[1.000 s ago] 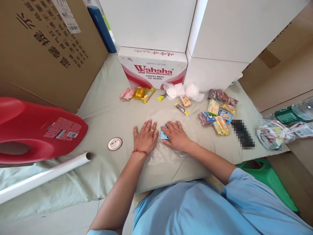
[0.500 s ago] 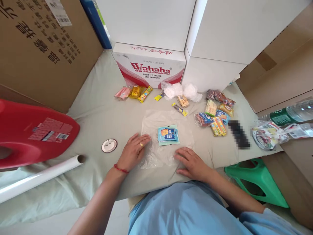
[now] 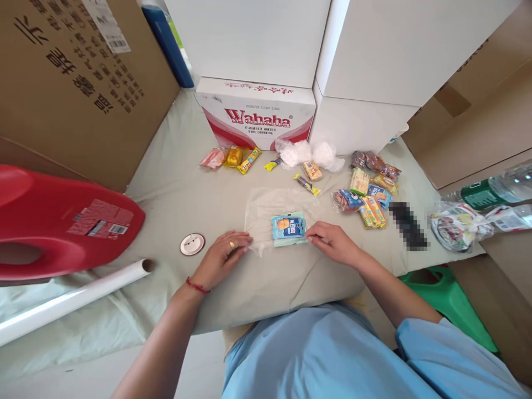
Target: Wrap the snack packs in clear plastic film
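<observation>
A thin clear plastic bag (image 3: 258, 208) lies on the cloth-covered table, its near edge folded back toward its middle. On top of it rest blue snack packets (image 3: 288, 226) with a pale green one showing underneath. At the bag's left side, my left hand (image 3: 226, 254) pinches the film between thumb and fingers. My right hand (image 3: 336, 243) is closed at the right side, its fingertips on the film right beside the packets. What exactly lies between the right fingertips is partly hidden.
Several wrapped snacks (image 3: 372, 212) are grouped at the right, and more lie before the Wahaha box (image 3: 257, 124). A round badge (image 3: 192, 244), a white tube (image 3: 78, 299) and a red jug (image 3: 62, 221) are at the left. Bottles (image 3: 484, 195) lie far right.
The near part of the plastic bag has been folded away from me, over toward the packets. My right hand has moved forward and closed; my left hand has shifted slightly left and closed on the film.
</observation>
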Demonstrator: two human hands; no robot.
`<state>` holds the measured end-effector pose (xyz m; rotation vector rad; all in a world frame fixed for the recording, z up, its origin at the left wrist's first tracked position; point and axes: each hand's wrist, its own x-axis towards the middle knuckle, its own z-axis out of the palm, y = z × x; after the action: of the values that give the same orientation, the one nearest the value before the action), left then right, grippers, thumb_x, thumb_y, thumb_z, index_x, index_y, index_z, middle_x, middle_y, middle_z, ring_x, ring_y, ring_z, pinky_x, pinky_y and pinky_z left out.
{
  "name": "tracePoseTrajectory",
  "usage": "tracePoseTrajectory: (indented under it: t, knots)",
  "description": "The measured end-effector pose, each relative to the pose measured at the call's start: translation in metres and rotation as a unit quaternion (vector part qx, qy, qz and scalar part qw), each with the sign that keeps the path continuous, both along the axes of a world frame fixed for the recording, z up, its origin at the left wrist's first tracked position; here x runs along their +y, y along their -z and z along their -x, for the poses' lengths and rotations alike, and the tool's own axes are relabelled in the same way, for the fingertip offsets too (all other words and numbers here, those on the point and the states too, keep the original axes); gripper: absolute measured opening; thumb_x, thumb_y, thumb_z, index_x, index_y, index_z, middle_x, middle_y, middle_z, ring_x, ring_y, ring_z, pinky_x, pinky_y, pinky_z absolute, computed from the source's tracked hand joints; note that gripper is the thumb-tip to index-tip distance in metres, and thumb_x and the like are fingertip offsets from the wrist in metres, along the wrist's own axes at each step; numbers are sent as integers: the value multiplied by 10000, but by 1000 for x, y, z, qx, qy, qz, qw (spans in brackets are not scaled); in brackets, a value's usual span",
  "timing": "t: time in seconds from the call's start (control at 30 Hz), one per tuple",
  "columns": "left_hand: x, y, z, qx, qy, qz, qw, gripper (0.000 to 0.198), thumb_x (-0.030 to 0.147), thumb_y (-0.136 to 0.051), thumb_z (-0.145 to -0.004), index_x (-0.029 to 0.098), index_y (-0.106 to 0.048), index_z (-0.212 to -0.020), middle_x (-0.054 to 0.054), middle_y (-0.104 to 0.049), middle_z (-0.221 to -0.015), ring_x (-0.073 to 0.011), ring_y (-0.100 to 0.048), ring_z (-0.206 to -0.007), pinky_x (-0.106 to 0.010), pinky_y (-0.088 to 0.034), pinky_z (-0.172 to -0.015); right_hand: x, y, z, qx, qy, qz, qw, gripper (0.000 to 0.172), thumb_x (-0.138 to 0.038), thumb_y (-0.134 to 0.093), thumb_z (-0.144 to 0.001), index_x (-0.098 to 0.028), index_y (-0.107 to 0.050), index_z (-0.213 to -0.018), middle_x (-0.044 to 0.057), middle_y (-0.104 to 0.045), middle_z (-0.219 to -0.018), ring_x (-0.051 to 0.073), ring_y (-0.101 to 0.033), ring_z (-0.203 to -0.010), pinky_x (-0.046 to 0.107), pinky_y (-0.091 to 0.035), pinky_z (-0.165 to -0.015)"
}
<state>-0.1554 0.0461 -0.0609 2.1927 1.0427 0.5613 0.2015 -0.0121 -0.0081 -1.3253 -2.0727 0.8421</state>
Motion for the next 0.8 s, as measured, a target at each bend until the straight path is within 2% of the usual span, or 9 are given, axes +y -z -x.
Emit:
tracePoseTrajectory:
  t: [0.13, 0.23, 0.3, 0.37, 0.43, 0.47, 0.53, 0.63, 0.8]
  knots:
    - [18, -1, -14, -2, -99, 54, 994, 396, 527, -437, -978, 224, -684, -914, -49, -757, -899, -221, -698, -847, -354, -551, -826, 35, 5, -6, -3, 45, 69, 997, 222, -308, -556, -989, -182, -739, -1000, 36, -748, -898, 163, -655, -782, 264, -480, -726]
    - [28, -3, -21, 28, -159, 68, 985, 410, 539, -420, -967, 222, -662, -870, -19, -688, -761, -210, -638, -724, -343, -521, -744, 55, 16, -4, -54, 81, 108, 989, 209, -277, -559, -969, -174, -740, -946, 8, -718, -791, 150, -610, -717, 240, -414, -674]
    - [26, -5, -24, 25, -248, 13, 968, 388, 518, -430, -967, 217, -670, -917, -45, -697, -841, -226, -643, -785, -371, -525, -787, 63, 23, -1, -100, 103, 116, 983, 195, -244, -559, -964, -179, -740, -934, 4, -710, -771, 146, -592, -697, 237, -386, -662]
    - [13, -11, -29, 6, -363, -97, 927, 351, 469, -440, -984, 207, -673, -973, -94, -698, -957, -259, -651, -910, -426, -525, -875, 65, 29, 3, -131, 116, 114, 978, 192, -234, -554, -971, -188, -740, -953, 11, -721, -791, 149, -590, -698, 240, -376, -657]
    - [-9, -19, -39, -9, -422, -212, 882, 289, 392, -453, -1004, 203, -672, -1009, -126, -688, -1004, -283, -646, -1009, -476, -506, -947, 65, 33, 5, -146, 119, 106, 976, 198, -247, -545, -983, -197, -737, -980, 21, -738, -830, 157, -602, -724, 243, -380, -662]
    - [-22, -24, -48, -9, -399, -251, 882, 246, 348, -473, -1004, 208, -672, -1038, -129, -693, -1021, -284, -646, -1043, -488, -495, -978, 65, 34, 6, -149, 119, 101, 976, 202, -253, -539, -989, -201, -734, -989, 25, -743, -846, 161, -608, -739, 244, -382, -667]
    - [-43, -31, -72, -5, -253, -281, 926, 201, 283, -510, -985, 243, -686, -1075, -105, -730, -1046, -262, -672, -1050, -464, -497, -968, 65, 37, 7, -148, 119, 94, 977, 205, -262, -530, -994, -204, -727, -989, 28, -742, -852, 164, -612, -755, 246, -384, -676]
    - [-50, -30, -115, 38, -72, -242, 967, 315, 243, -487, -996, 276, -696, -1230, -83, -756, -1234, -252, -670, -1184, -446, -467, -981, 66, 38, 5, -118, 117, 94, 982, 206, -269, -526, -988, -191, -713, -953, 23, -711, -821, 156, -594, -742, 245, -382, -683]
    - [-20, -8, -149, 89, -95, -172, 977, 344, 220, -469, -1011, 228, -720, -1246, -96, -736, -1335, -283, -636, -1272, -474, -435, -968, 59, 32, -14, 14, 81, 161, 984, 385, -520, -622, -922, -172, -680, -1074, -43, -579, -695, 135, -506, -635, 239, -363, -614]
